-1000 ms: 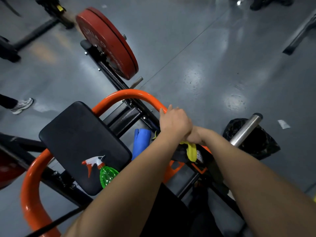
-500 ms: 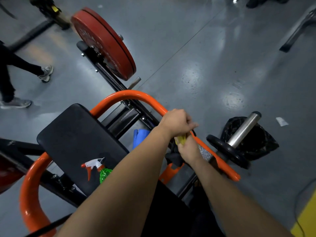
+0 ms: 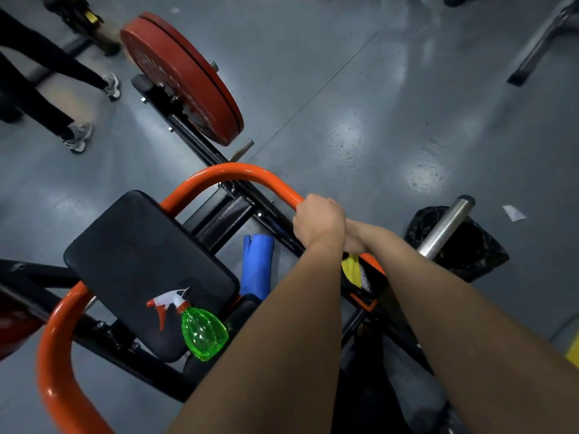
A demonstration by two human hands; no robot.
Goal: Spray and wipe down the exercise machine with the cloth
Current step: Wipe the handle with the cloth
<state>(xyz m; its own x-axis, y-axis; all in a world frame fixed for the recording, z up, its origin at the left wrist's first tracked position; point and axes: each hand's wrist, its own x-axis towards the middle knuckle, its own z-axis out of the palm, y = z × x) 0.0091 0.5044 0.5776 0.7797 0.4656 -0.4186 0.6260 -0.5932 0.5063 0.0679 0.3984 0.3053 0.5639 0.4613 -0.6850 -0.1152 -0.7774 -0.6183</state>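
Since the earlier frame the right hand (image 3: 355,241) has slid up the orange bar (image 3: 238,172) against the left hand (image 3: 319,223), whose fingers wrap the bar; yellow cloth (image 3: 350,269) dangles beneath, right fingers hidden, grip cannot be told, so a loose hold could drop it mid-stroke.

No text is reading clearly anywhere. Raised lettering is showing on the face of the red weight plate (image 3: 163,67) on the exercise machine (image 3: 141,255) (blur is smearing it), and no letter or number is coming through legibly.
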